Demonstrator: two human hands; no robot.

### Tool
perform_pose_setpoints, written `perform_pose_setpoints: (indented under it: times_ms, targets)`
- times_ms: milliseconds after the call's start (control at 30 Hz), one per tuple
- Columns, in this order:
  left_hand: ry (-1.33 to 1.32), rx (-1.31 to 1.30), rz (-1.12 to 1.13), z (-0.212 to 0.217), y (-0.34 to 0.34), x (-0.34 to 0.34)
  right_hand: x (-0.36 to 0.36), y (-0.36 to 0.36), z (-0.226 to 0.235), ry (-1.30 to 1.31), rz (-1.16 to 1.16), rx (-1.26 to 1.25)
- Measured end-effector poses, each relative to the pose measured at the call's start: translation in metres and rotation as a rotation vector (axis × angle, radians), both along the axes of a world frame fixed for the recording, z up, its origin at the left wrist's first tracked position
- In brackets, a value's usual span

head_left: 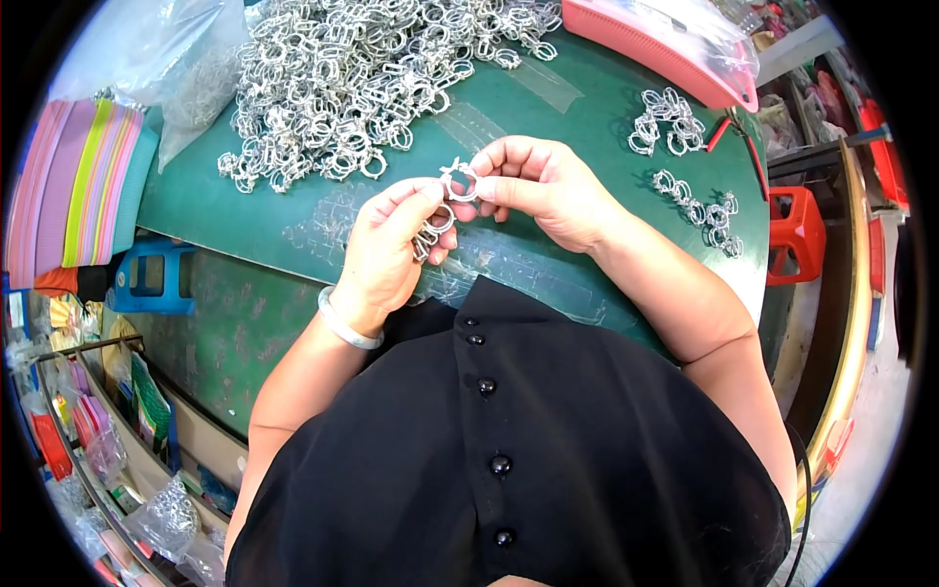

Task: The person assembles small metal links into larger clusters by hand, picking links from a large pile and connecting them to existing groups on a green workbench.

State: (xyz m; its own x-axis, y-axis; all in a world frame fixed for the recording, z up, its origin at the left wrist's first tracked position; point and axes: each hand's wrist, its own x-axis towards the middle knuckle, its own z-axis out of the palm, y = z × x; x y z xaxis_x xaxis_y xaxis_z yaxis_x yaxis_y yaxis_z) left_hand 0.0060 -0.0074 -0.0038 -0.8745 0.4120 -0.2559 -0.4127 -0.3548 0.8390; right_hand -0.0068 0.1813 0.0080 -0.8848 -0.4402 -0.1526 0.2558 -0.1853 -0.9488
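Note:
Above the table's near edge, my left hand [383, 240] is closed around a few silver wire hose clamps [431, 231] that hang in a row below its thumb. One more hose clamp [459, 182] is pinched between my left thumb and the fingertips of my right hand [544, 192]. My right thumb and index finger press on that clamp's right side. Beyond my hands lies a large heap of similar clamps [333, 78]. Two small clusters of clamps lie to the right, one farther back [667, 121] and one nearer [700, 211].
The green tabletop [264, 210] has clear tape strips on it. A pink basket [646, 54] and red-handled pliers [751, 157] are at the right. A clear plastic bag [201, 78] and striped fabric [83, 186] sit left. Blue [156, 276] and red [797, 235] stools flank the table.

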Motion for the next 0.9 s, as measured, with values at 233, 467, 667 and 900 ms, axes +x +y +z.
perform_pose_setpoints:
  times_ms: [233, 467, 667, 900]
  targets:
    - [0.058, -0.047, 0.104, 0.000, 0.003, 0.001, 0.003, 0.001, -0.008, 0.360, -0.043, 0.203]
    - [0.279, -0.212, 0.123, -0.003, 0.006, 0.002, 0.004, -0.005, -0.008, 0.870, -0.122, 0.379]
    - [0.258, -0.216, 0.118, -0.003, 0.004, 0.003, 0.005, -0.006, -0.011, 0.604, -0.113, 0.104]
    - [0.285, -0.200, 0.098, -0.003, 0.003, 0.002, 0.005, -0.005, -0.009, 0.586, -0.096, 0.070]
